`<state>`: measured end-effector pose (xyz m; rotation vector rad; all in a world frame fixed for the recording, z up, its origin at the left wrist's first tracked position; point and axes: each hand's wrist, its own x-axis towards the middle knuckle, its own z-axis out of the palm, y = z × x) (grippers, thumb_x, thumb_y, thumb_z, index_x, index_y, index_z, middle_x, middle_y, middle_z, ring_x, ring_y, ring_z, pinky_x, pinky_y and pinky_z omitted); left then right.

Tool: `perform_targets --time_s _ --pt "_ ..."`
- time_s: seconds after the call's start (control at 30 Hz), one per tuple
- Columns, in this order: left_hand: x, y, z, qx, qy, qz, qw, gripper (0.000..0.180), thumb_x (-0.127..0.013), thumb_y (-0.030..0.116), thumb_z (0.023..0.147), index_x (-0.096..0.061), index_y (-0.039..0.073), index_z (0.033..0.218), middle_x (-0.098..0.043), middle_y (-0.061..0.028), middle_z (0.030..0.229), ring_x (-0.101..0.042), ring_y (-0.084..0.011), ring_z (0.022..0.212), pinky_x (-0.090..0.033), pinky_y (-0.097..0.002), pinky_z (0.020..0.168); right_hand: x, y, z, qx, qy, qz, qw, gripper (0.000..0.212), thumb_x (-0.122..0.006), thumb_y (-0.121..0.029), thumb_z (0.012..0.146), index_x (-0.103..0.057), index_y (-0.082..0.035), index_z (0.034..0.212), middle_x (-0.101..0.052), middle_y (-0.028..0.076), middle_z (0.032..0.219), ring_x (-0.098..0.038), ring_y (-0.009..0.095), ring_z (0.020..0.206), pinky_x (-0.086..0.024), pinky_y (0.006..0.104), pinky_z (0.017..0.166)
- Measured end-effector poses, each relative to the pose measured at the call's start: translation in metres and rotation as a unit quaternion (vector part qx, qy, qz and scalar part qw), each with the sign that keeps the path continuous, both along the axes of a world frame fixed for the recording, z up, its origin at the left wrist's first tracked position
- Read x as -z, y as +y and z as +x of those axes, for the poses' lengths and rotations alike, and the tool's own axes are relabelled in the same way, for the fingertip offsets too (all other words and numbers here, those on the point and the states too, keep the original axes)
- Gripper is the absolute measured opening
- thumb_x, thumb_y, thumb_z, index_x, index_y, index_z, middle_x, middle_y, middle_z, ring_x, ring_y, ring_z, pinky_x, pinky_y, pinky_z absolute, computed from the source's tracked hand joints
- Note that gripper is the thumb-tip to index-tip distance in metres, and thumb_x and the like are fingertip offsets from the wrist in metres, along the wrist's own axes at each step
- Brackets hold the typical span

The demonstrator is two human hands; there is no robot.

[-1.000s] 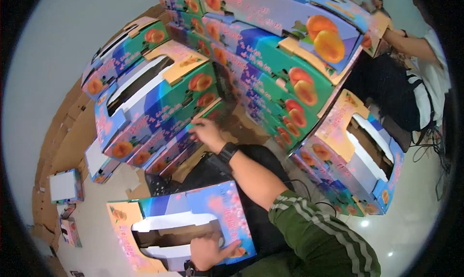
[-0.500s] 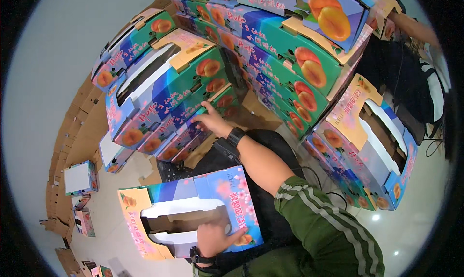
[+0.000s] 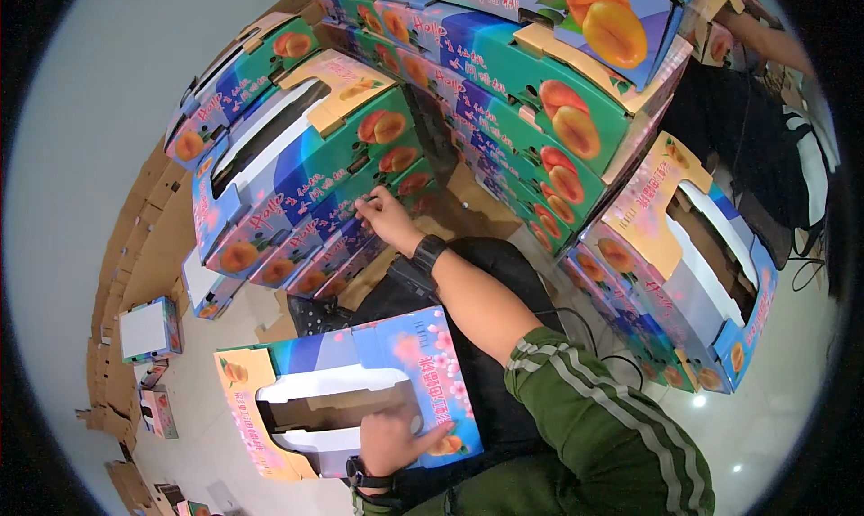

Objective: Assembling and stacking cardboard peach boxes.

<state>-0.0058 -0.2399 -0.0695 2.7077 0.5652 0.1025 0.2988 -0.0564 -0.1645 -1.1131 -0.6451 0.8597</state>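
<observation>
An upright carton (image 3: 355, 345) with printed peaches and blossoms lies across my lap, its top cut out in a long opening. My left hand (image 3: 389, 439) grips the near rim of that opening, fingers curled inside and thumb out over the blue end panel. My right hand (image 3: 389, 221) is stretched forward beside a stack of similar cartons (image 3: 297, 192). Its fingertips are drawn together in a pinch close to the green end of the stack. Whatever sits between them is too small to make out.
A tall wall of cartons (image 3: 513, 93) rises ahead. To the right stands another carton stack (image 3: 666, 264), with a black cable (image 3: 621, 363) on the floor. Another person's arm (image 3: 765, 39) shows at far right. Brown cardboard (image 3: 153, 237) lines the left wall, near smaller boxes (image 3: 151, 329).
My right index finger, stretched out against the stack before, has drawn in to a pinch with the thumb. My left hand keeps its grip on the carton. The view has shifted slightly.
</observation>
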Motion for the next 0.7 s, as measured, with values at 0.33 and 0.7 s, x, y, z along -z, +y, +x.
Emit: perform_targets --time_s 0.33,0.7 --pt "0.0048 0.0014 -0.001 -0.005 -0.01 0.006 1.0 0.059 -0.074 0.059 0.073 -0.056 0.007 0.055 -0.051 -0.0094 0.048 -0.053 -0.0308 0.041 -0.04 -0.0389 0.041 -0.0054 -0.0026 0.0026 0.012 0.006 0.0 1.0 0.03 -0.051 -0.028 0.102 -0.044 -0.002 0.117 -0.063 0.005 0.08 -0.056 0.012 0.062 -0.046 0.0293 0.058" --pt "-0.0011 0.0005 -0.0026 -0.006 0.075 0.001 0.997 0.044 -0.077 0.053 0.075 -0.073 0.01 0.079 -0.058 -0.0076 0.051 -0.057 -0.027 0.044 -0.045 -0.0371 0.046 -0.0064 -0.0073 0.002 0.03 0.014 0.001 0.999 0.034 -0.05 -0.029 0.102 -0.042 -0.001 0.119 -0.063 0.006 0.082 -0.057 0.013 0.064 -0.045 0.0307 0.059"
